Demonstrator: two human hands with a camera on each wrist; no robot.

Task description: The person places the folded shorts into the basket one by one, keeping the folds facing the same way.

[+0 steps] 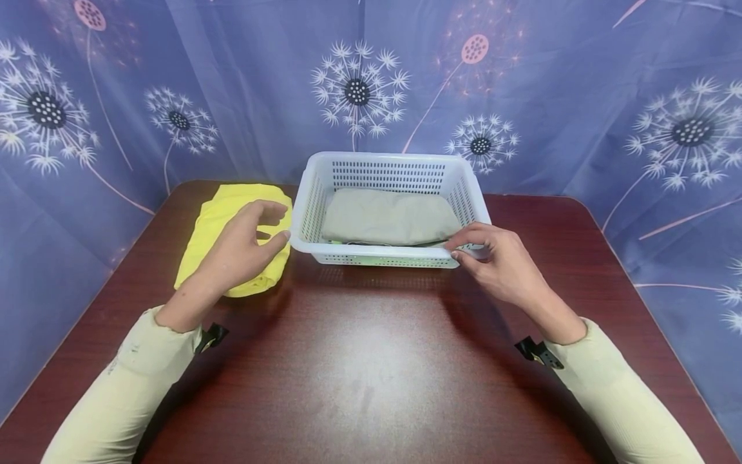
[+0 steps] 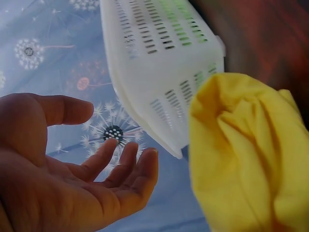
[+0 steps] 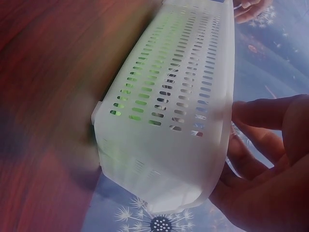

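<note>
A white perforated plastic basket (image 1: 388,250) stands at the back of the table, with a folded grey-beige cloth (image 1: 388,216) lying inside. Something green (image 3: 140,102) shows through the basket's slots in the right wrist view. My right hand (image 1: 501,264) holds the basket's front right rim, thumb outside and fingers over the edge. On the left, my left hand (image 1: 240,248) hovers above a folded yellow cloth (image 1: 203,241), its fingers loosely bent and holding nothing. Its thumb tip comes close to the basket's left rim; the left wrist view shows a gap between them.
The dark reddish-brown table (image 1: 371,361) extends in front of the basket and to both sides. A blue curtain (image 1: 261,77) with dandelion prints hangs behind and along the sides of the table.
</note>
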